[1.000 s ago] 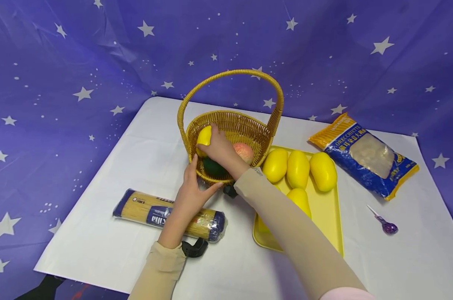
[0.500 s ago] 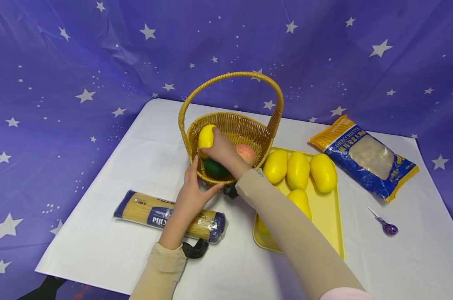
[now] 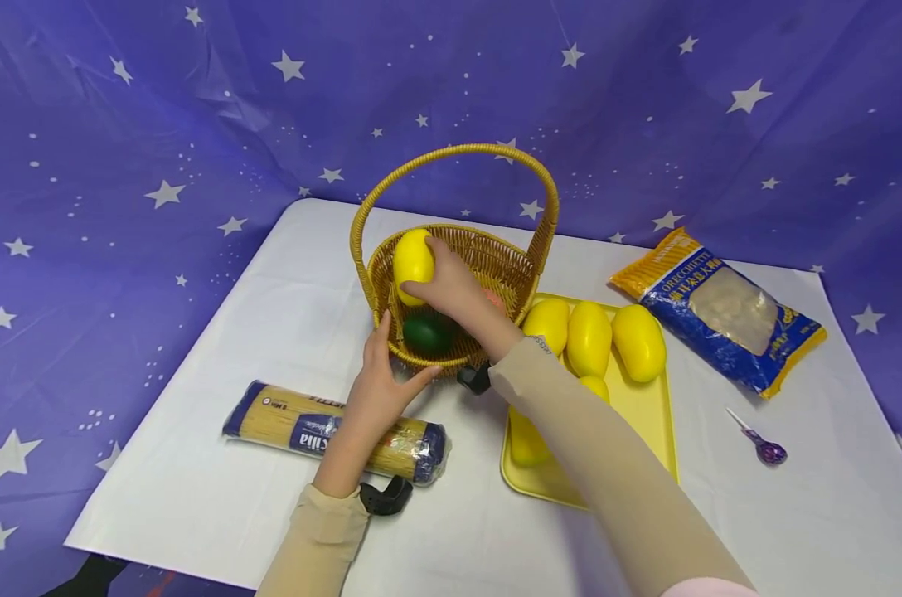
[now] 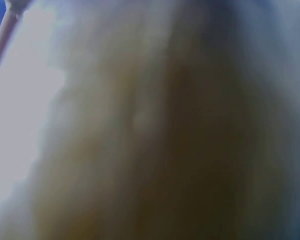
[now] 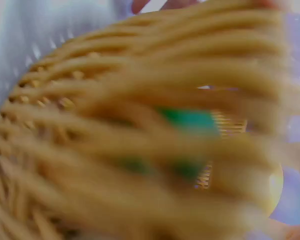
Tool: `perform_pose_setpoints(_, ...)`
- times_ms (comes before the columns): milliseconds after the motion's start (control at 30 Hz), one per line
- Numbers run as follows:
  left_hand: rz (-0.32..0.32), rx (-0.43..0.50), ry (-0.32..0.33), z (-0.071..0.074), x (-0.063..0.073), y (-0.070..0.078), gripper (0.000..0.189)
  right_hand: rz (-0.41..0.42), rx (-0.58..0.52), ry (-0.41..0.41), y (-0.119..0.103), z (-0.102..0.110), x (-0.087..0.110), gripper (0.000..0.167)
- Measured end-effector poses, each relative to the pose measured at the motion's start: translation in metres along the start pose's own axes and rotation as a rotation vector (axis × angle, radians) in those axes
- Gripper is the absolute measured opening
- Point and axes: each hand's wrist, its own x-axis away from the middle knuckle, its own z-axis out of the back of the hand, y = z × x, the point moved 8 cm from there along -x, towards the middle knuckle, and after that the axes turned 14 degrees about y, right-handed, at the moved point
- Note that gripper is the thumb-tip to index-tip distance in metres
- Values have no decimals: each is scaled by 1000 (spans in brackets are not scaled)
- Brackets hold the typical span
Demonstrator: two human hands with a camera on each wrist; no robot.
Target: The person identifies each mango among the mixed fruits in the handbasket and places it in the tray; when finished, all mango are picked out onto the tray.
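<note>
A yellow wicker basket (image 3: 488,249) with a tall hooped handle stands at the middle of the table. My right hand (image 3: 454,282) holds a yellow mango (image 3: 414,261) between thumb and fingers, over the basket's left side. Below it in the basket sits a dark green rounded fruit (image 3: 427,334); a pinkish peach (image 3: 494,300) is mostly hidden by my right hand. My left hand (image 3: 376,394) touches the basket's near left side, thumb and fingers spread. Close woven strands of the basket fill the right wrist view, blurred, with some green behind. The left wrist view is too blurred to read.
A yellow tray (image 3: 648,431) with several mangoes (image 3: 589,340) lies right of the basket, partly under my right sleeve. Beyond it are a blue orecchiette bag (image 3: 720,311) and a purple lollipop (image 3: 769,452). A spaghetti pack (image 3: 279,414) lies beneath my left forearm.
My right hand has lifted the mango a little higher inside the basket, uncovering more of the green fruit and covering more of the peach. My left hand stays at the basket.
</note>
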Motion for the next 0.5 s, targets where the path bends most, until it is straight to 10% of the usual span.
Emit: perform_pose_setpoints(500, 17, 3, -2, -1, 1, 1, 112, 34, -92, 42, 7, 103, 63, 90)
